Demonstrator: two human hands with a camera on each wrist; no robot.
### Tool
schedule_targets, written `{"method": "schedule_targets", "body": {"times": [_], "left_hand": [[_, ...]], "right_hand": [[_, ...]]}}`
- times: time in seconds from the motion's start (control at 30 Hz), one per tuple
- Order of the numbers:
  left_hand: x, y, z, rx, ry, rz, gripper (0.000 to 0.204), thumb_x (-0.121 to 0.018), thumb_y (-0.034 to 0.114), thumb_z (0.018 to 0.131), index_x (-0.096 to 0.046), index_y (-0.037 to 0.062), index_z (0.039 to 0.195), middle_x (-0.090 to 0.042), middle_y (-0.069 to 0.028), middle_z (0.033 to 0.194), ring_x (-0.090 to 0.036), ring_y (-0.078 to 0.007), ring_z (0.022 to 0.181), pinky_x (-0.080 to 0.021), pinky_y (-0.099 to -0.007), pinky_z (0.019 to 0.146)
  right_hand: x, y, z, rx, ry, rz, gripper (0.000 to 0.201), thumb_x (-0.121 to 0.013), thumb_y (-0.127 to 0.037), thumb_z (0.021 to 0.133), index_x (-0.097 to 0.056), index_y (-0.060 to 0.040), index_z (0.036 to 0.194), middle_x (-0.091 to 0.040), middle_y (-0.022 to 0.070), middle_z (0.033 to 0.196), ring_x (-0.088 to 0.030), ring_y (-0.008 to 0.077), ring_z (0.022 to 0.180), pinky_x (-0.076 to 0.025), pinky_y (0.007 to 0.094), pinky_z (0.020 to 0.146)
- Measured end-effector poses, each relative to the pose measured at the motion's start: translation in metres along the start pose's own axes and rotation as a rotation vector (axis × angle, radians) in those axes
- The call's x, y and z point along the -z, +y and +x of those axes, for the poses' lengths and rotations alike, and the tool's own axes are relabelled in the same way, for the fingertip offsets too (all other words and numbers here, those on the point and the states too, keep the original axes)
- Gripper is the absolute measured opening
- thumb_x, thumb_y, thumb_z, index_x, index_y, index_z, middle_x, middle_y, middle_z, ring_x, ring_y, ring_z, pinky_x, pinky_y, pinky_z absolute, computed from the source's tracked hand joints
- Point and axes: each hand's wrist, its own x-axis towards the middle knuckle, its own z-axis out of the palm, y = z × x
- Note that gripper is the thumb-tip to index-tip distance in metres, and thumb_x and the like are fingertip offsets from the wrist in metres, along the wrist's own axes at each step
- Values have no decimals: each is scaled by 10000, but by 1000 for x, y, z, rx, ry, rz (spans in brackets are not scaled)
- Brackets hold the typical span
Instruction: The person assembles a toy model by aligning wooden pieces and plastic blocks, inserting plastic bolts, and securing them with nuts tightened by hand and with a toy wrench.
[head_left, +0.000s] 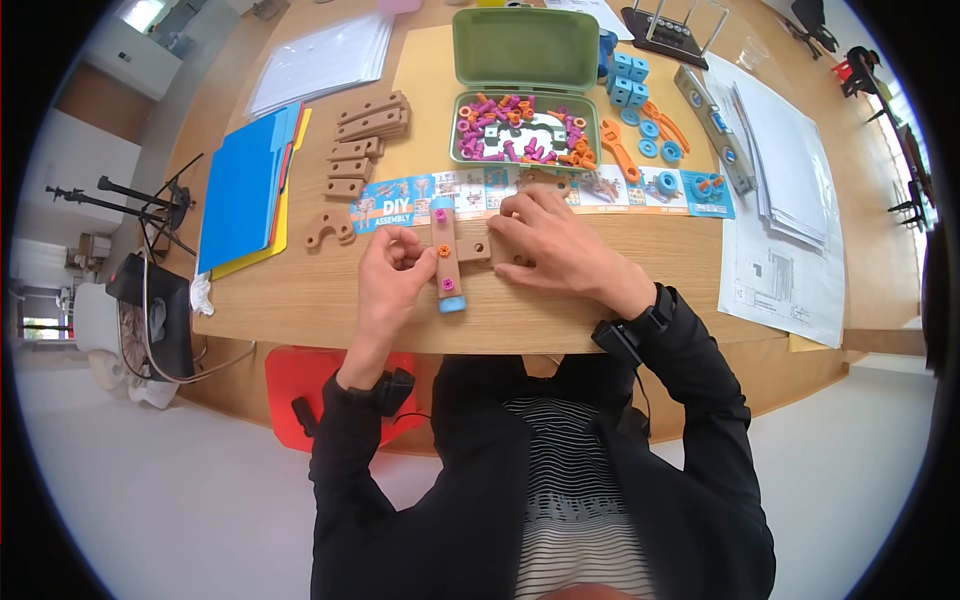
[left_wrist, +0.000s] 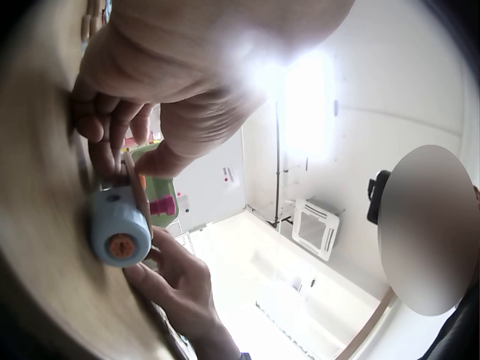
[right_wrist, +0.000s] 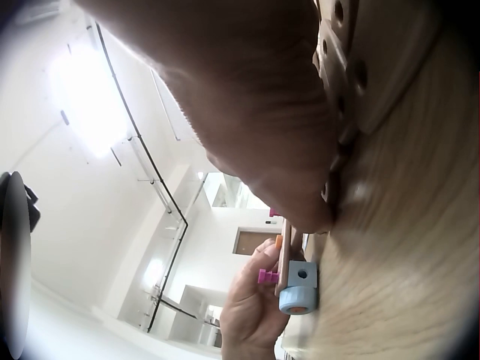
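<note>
My left hand (head_left: 392, 275) pinches the side of a toy assembly with thumb and fingertips, close to an orange bolt (head_left: 444, 251). The assembly has a brown bar (head_left: 448, 270), magenta bolts (head_left: 448, 285) toward both ends, and blue pieces under it. A blue wheel-like cap (left_wrist: 124, 232) with an orange centre shows at its near end in the left wrist view. A brown strip (head_left: 474, 250) with a hole juts rightward from the bar. My right hand (head_left: 570, 250) grips a brown holed plate (head_left: 508, 256) beside that strip, thumb near and fingers beyond, partly covering it.
A green box (head_left: 456, 135) of magenta and orange bolts lies open beyond the hands, behind a printed instruction strip (head_left: 395, 205). Brown bars (head_left: 350, 170) are at left. Blue blocks (head_left: 628, 80), blue discs and an orange wrench (head_left: 618, 150) are at right. Blue folders (head_left: 240, 190) and papers flank everything.
</note>
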Motion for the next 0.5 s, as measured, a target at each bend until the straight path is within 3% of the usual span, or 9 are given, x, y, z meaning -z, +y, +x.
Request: {"method": "schedule_targets", "body": {"times": [0.13, 0.33, 0.5], "left_hand": [[-1, 2, 0, 9, -5, -16, 259, -741, -7, 970, -544, 22, 1136, -703, -66, 903, -691, -112, 818, -581, -260, 728], [2, 2, 1, 12, -21, 6, 267, -741, -15, 969, -540, 22, 1141, -706, -72, 909, -692, -115, 815, -577, -257, 723], [1, 6, -1, 20, -31, -1, 273, -742, -26, 967, -535, 23, 1138, -701, -69, 902, -690, -116, 804, -582, -262, 707]], "right_hand": [[2, -1, 0, 23, 32, -27, 525, -837, -279, 863, -639, -33, 1283, -593, 161, 1282, -530, 385, 1285, -480, 490, 1084], [3, -11, -1, -84, 7, 112, 510, -828, -230, 888, -614, -35, 1309, -584, 164, 1299, -648, 368, 1126, -578, 435, 904], [-9, -3, -1, -101, 157, 368, 476, -827, -104, 896, -622, -49, 1322, -606, 162, 1299, -692, 354, 1022, -591, 417, 850]]}}
